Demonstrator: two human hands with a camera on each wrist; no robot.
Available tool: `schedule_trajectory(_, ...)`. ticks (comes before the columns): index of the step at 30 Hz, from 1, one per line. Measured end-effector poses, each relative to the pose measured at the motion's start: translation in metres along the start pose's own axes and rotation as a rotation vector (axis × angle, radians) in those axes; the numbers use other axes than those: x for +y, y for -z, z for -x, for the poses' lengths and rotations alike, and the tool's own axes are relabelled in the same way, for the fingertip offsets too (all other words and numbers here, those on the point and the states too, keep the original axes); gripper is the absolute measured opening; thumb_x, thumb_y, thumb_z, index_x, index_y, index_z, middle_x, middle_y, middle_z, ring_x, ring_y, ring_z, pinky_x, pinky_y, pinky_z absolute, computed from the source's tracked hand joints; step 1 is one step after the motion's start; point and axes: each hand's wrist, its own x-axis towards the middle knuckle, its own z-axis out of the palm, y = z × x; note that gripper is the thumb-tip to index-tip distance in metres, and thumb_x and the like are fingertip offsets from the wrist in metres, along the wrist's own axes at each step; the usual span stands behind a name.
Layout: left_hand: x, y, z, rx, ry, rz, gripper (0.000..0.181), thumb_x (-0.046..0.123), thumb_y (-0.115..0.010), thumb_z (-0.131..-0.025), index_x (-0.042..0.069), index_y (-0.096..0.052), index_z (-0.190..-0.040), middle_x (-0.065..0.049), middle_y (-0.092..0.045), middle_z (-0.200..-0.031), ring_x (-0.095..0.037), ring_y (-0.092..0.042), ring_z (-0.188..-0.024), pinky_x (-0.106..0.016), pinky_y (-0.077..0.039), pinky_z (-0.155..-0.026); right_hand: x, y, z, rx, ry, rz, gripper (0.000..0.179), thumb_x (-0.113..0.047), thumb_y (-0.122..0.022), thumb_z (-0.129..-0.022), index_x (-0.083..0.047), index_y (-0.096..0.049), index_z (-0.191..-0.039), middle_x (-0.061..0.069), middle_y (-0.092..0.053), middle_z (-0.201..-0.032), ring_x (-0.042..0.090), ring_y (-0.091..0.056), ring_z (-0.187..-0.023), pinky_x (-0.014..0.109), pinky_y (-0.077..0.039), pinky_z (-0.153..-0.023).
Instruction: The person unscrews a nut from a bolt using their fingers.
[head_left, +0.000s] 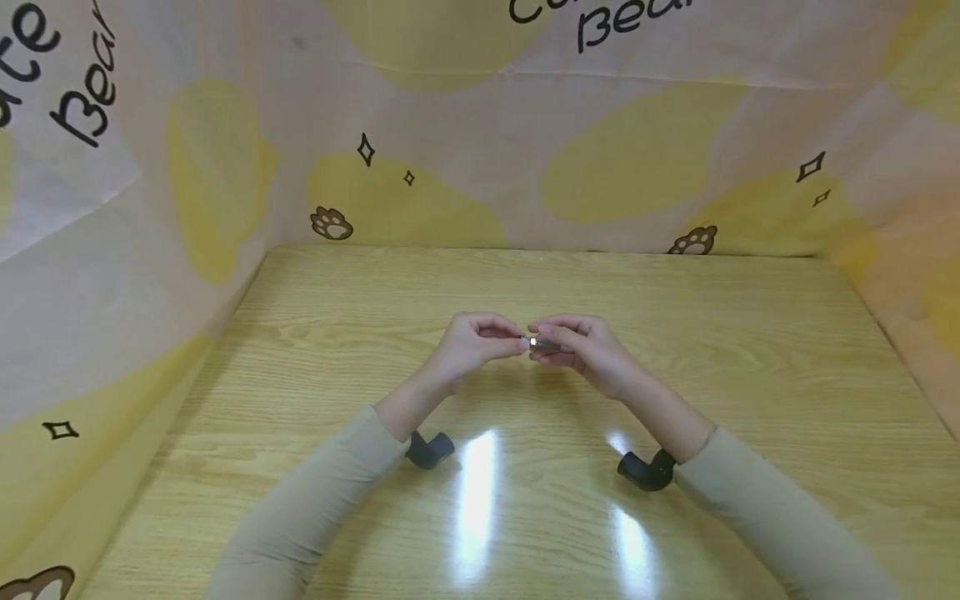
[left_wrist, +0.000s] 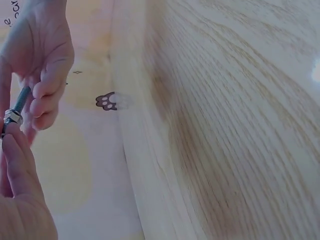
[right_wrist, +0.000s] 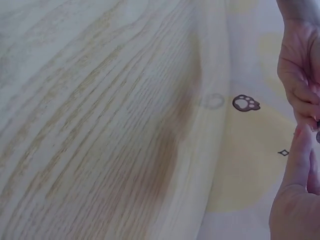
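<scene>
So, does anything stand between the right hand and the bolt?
Nothing visible does: the right hand has its fingers around the threaded end of the bolt, and the left hand pinches it near the nut.

- Glossy, pale wood-grain tabletop (head_left: 787,350), bright white reflections (head_left: 476,500) on its near half.
- Pinkish-white sheeting (head_left: 480,125) at back, left and right, printed with yellow patches (head_left: 645,150), paw prints (head_left: 332,223), outlined stars (head_left: 365,150), black lettering (head_left: 637,18).
</scene>
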Motion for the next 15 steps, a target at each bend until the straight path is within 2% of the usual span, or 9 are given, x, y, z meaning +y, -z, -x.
schedule_trajectory(4,0.0009,-0.0012,0.0007,0.01,0.003,0.016,0.011,-0.001,-0.07,-0.08,-0.004,-0.066,-0.09,-0.004,-0.069,-0.083,-0.018,-0.065,-0.08,-0.034,-0.051,-0.084,-0.0019,-0.0009,-0.0011,-0.006,-0.038,-0.03,0.018,0.0,-0.053,-0.092,-0.008,-0.069,-0.087,0.005,-0.069,-0.082,0.013,-0.067,-0.071,0.023,-0.055,-0.069)
schedule_trajectory(7,-0.0003,-0.0014,0.0009,0.012,0.009,0.026,0.011,-0.001,-0.07,-0.08,-0.003,-0.066,-0.09,-0.004,-0.068,-0.082,-0.017,-0.065,-0.079,-0.033,-0.052,-0.082,-0.0013,-0.0011,-0.0015,0.005,-0.023,-0.015,0.02,0.007,-0.056,-0.088,-0.009,-0.068,-0.086,0.005,-0.069,-0.082,0.013,-0.067,-0.073,0.025,-0.055,-0.073)
schedule_trajectory(11,-0.0024,0.0002,0.001,0.002,0.034,0.026,0.01,-0.002,-0.069,-0.08,-0.003,-0.066,-0.089,-0.005,-0.067,-0.081,-0.016,-0.063,-0.077,-0.032,-0.053,-0.08,0.0002,-0.0008,-0.0018,0.025,0.019,0.096,0.014,0.008,-0.062,-0.083,-0.003,-0.067,-0.092,0.003,-0.069,-0.086,0.015,-0.066,-0.079,0.028,-0.054,-0.078)
schedule_trajectory(15,-0.004,0.0019,0.0009,-0.016,0.043,0.02,0.01,-0.001,-0.069,-0.081,-0.003,-0.065,-0.089,-0.005,-0.066,-0.082,-0.017,-0.062,-0.079,-0.033,-0.052,-0.082,0.0004,-0.0019,-0.0008,0.048,0.047,0.184,0.016,0.006,-0.067,-0.08,-0.001,-0.066,-0.095,0.002,-0.068,-0.089,0.015,-0.065,-0.082,0.028,-0.053,-0.079)
